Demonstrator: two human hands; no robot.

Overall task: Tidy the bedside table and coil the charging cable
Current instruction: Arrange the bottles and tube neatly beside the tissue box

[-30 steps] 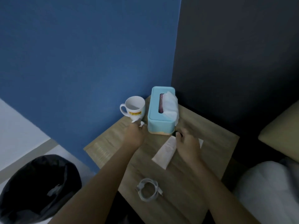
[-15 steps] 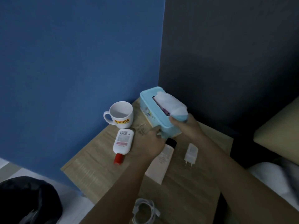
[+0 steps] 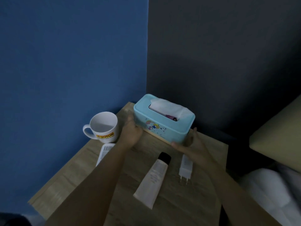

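A light blue tissue box with a white tissue poking out stands at the back corner of the wooden bedside table. My left hand holds its left end and my right hand cups its right front corner. A white mug stands to the left of the box. In front lie a white tube with a black cap and a white charger plug. A small white bottle is partly hidden under my left forearm. The coiled cable is out of view.
A blue wall and a dark grey wall meet right behind the table. A beige headboard and white bedding lie to the right. The rim of a black bin shows at the bottom left.
Both hands lifted the tissue box, turned it and set it down deeper in the back corner. The view moved closer, so the coiled cable left the frame.
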